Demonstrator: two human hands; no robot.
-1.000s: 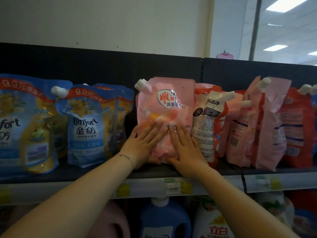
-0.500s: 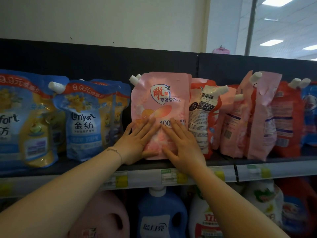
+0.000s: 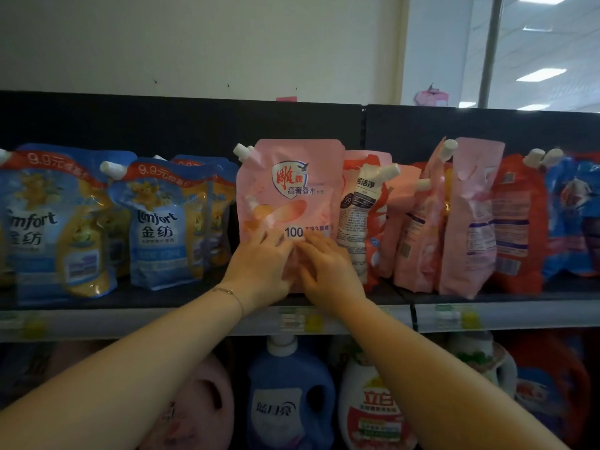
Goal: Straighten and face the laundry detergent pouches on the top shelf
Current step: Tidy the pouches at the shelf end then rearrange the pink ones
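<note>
Black shelf [image 3: 162, 297] bears glossy pink pouch [image 3: 292, 177] (spouted) under 2 hands [image 3: 259, 271] [image 3: 328, 274].

A black back panel [image 3: 162, 121] stands behind the top shelf [image 3: 535, 296], split by one vertical seam. Above the panel is a plain cream wall [image 3: 194, 37]. Above the panel's right end, a window [image 3: 552, 34] with a grey post [image 3: 490, 50] shows lit rectangular ceiling lights [image 3: 540, 74]. Below the panel, a pale front rail [image 3: 535, 315] carries price labels [image 3: 448, 315].
</note>
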